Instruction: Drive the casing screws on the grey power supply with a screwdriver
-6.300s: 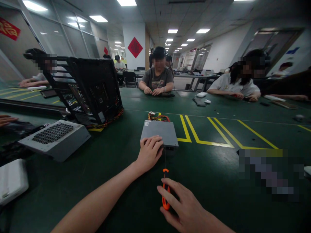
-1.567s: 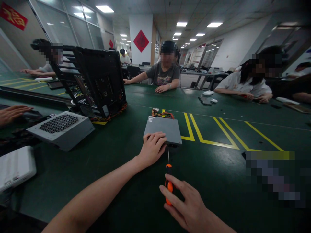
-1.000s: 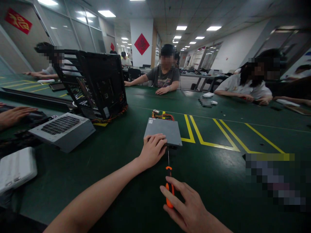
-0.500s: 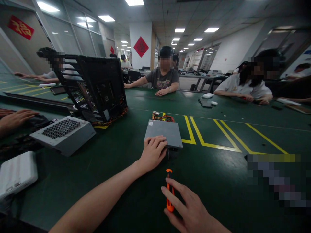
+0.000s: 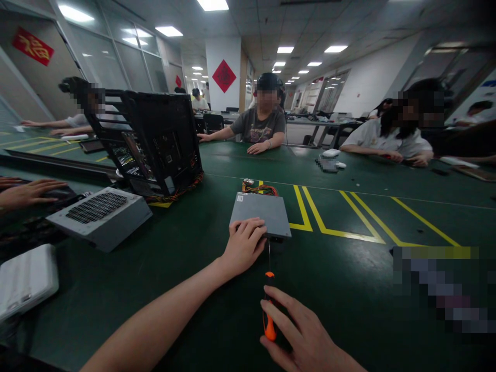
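- On the green table point(image 5: 201, 320), straight ahead of the wearer, lies a flat grey metal box point(image 5: 271, 209) with a small white label at its far left corner
- Left hand point(image 5: 246, 240) rests on the near left part of that box, fingers laid side by side over the top and slightly bent, not wrapped round it
- Right hand point(image 5: 296, 325) has its fingertips clamped loosely on the handle of an orange and black screwdriver point(image 5: 270, 330)
- Thin shaft points away from the wearer and reaches the near edge of the box, just beside the left hand; whether the tip sits in a screw cannot be told
- Behind the box, a bundle of coloured cables point(image 5: 263, 190) touches or nearly touches its far edge
- Yellow tape lines point(image 5: 341, 233) run to the right of it
- Over to the left, a second grey box with a black grille point(image 5: 116, 222), near a tilted black computer case point(image 5: 166, 139)
- Nearer, at the left edge, a white object point(image 5: 29, 281)
- Across the table sits a person in a dark grey shirt point(image 5: 256, 126), one forearm on the tabletop
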A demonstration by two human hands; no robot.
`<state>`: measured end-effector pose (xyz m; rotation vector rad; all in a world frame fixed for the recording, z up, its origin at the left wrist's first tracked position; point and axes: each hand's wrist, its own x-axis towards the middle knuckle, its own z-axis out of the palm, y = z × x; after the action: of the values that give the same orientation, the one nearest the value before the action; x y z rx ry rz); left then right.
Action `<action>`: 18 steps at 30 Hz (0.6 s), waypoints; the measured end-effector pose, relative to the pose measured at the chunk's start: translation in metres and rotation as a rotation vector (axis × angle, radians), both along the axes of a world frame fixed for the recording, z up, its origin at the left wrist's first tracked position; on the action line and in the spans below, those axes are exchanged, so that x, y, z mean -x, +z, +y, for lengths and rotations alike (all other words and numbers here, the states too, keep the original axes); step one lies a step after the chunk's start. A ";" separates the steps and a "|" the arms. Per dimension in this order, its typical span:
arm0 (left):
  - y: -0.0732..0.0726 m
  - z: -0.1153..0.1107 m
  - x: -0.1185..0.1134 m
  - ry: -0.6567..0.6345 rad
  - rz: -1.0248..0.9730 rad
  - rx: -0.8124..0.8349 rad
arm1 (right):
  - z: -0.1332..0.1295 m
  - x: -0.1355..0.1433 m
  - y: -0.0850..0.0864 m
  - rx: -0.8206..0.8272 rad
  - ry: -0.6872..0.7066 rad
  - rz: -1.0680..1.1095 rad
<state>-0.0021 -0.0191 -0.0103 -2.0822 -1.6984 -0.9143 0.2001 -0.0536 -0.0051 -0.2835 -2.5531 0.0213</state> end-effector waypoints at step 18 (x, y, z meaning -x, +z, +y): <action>-0.003 0.002 0.001 -0.007 -0.010 -0.012 | 0.011 0.003 -0.026 -0.057 0.051 0.061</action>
<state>-0.0032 -0.0171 -0.0130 -2.0801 -1.6875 -0.9362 0.1973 -0.0426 -0.0311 -0.1922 -2.4950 -0.0233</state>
